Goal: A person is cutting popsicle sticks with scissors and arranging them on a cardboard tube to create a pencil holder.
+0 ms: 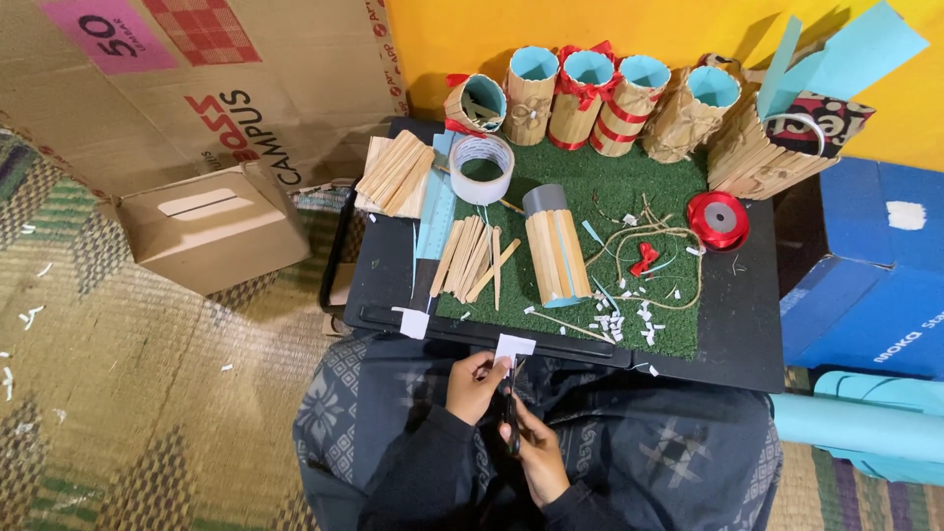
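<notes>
My left hand (475,383) pinches a small white strip of tape (513,346) just above my lap. My right hand (536,447) grips black scissors (511,413), whose blades point up at the strip. Right in front, on a green turf mat (610,177) over a black tray table (733,334), a stick-covered tube (556,256) lies on its side. Loose wooden sticks (472,258) lie to its left, beside a blue ruler (433,226).
Several finished stick tubes (580,98) with red ribbons stand along the mat's back edge. A tape roll (481,167), a red ribbon spool (717,219), twine (649,246) and paper scraps lie on the mat. A cardboard box (211,231) sits left, a blue box (870,265) right.
</notes>
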